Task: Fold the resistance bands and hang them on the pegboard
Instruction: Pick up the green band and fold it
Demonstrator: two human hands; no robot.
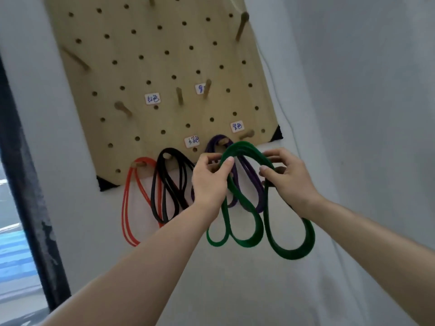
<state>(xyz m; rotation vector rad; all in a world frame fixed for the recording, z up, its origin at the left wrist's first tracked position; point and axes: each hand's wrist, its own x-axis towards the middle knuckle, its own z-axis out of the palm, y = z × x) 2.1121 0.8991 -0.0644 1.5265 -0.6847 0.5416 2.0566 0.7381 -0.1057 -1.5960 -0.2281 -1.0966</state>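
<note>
The green band (291, 254) looks light, soft and floppy, with a rubbery surface that should not slip. It hangs in folded loops just in front of the lower edge of the pegboard (146, 67). The left hand (209, 180) and the right hand (289, 177) both pinch its top arc, which is a good place to hold all the loops together. The purple band (256, 198) is partly covered, and its peg is perhaps hidden too.
</note>
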